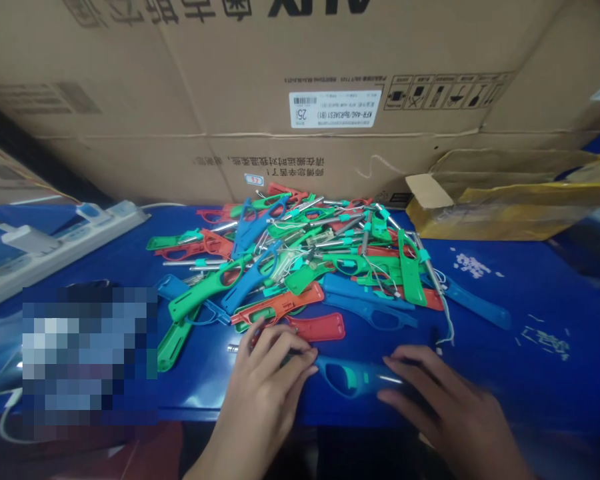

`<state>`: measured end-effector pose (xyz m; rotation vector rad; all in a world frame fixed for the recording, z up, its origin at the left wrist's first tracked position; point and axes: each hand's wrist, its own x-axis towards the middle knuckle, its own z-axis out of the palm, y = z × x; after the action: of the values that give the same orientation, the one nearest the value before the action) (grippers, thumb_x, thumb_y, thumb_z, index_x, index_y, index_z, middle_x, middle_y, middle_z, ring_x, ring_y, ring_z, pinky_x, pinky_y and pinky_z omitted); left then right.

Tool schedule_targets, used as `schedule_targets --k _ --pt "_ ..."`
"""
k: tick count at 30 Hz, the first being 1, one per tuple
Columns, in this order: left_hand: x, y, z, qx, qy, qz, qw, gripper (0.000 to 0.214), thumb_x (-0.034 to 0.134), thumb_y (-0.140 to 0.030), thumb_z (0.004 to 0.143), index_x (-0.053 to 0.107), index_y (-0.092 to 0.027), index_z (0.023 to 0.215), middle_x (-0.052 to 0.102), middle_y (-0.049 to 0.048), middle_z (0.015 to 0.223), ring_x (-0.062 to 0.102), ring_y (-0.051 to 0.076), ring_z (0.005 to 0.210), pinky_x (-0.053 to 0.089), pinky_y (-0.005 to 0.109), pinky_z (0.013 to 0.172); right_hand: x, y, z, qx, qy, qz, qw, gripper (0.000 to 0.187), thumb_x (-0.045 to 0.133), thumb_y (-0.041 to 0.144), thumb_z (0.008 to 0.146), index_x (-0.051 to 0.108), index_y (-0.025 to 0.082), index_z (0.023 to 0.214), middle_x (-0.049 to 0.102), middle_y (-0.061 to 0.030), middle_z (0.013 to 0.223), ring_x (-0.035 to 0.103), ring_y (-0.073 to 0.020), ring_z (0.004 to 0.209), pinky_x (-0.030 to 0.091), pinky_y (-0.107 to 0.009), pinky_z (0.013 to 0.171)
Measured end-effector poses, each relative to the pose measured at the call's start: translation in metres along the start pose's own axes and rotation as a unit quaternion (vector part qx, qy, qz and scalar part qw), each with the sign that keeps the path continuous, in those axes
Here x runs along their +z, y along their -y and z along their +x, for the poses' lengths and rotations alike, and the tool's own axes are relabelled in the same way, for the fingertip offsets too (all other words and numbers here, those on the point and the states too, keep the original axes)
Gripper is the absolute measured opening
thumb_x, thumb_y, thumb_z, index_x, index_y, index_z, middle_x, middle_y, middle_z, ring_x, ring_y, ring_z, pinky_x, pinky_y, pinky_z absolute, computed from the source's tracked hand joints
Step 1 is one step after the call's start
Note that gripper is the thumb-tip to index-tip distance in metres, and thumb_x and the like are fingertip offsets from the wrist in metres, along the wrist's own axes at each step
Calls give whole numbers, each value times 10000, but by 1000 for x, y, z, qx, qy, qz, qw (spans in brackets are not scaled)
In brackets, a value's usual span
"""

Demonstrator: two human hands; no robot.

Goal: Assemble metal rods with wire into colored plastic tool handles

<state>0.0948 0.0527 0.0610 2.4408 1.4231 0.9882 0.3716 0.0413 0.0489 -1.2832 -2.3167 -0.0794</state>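
Note:
A heap of plastic gun-shaped lighter shells (300,267) in green, blue and red, with thin metal tubes among them, lies on a blue table (505,360). A blue shell (353,378) lies flat near the front edge between my hands. My left hand (270,380) rests on its left end, fingers curled over it, just below a red shell (316,327). My right hand (435,400) presses on its right end with fingers bent; the hand is slightly blurred.
Large cardboard boxes (280,80) wall off the back of the table. A smaller open box with yellow tape (505,200) sits at the right. A white power strip (60,243) lies at the left, above a pixelated patch. White scraps (473,265) dot the right side.

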Motion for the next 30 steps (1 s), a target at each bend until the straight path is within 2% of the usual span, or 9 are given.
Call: schedule_targets --k 6,10,14,18,20,21,23,26,30 --pt "-6 4 2 36 24 63 997 167 641 -158 978 757 -278 980 743 -22 933 654 236 946 382 519 1084 0 11 -4 -10 -11 -36 999 492 334 448 1116 766 220 1060 794 -54 1019 802 -156 790 625 -220 598" --pt "5 4 -3 46 39 101 993 183 605 -122 967 741 -232 1021 735 21 987 650 265 1032 367 568 1130 6 7 -11 1 -19 -32 999 483 377 543 1085 753 241 1099 784 -45 1014 797 -149 758 623 -206 598" --pt "16 4 -2 89 49 128 986 274 530 -78 974 719 -184 1141 733 71 1102 636 286 1162 304 631 1207 10 4 -14 17 -15 -21 1000 490 406 600 1058 732 238 1004 785 -35 990 785 -156 693 632 -236 624" --pt "-1 -7 2 98 29 114 988 332 528 -87 997 674 -195 1275 714 87 1284 595 291 1293 325 635 1220 8 4 -16 33 -45 12 998 409 485 575 1039 707 237 979 782 -25 949 776 -151 669 615 -225 596" --pt "-15 -18 -3 89 17 100 991 470 519 -81 1008 539 -191 1465 597 127 1484 508 308 1410 349 635 1212 4 3 -17 58 -62 38 996 341 566 554 1004 710 245 986 782 -28 950 787 -162 719 618 -211 617" --pt "-19 -24 -8 78 -23 69 994 485 522 -91 1015 518 -215 1484 593 122 1485 507 305 1414 369 621 1207 1 1 -18 63 -73 51 994 314 609 544 979 715 248 983 784 -30 945 791 -168 737 620 -201 628" --pt "-19 -37 -20 -12 -130 -31 991 417 549 -131 1017 554 -251 1416 632 115 1391 587 288 1322 482 542 1144 -6 0 -17 50 -89 78 992 263 677 506 936 726 250 974 789 -29 931 794 -172 737 619 -181 635" --pt "-2 -56 -32 -143 -244 -189 940 480 495 -168 1049 420 -308 1502 592 141 1405 654 281 1226 634 448 941 -14 6 -14 26 -98 116 988 220 725 453 903 734 243 970 792 -34 923 793 -172 724 618 -169 637" --pt "24 -82 -15 -195 -174 -334 906 458 399 -406 1102 403 -287 1544 652 165 1408 709 332 1180 666 452 849 -9 29 -11 68 -113 143 981 248 699 476 915 726 232 952 783 -49 916 785 -180 715 622 -190 631"
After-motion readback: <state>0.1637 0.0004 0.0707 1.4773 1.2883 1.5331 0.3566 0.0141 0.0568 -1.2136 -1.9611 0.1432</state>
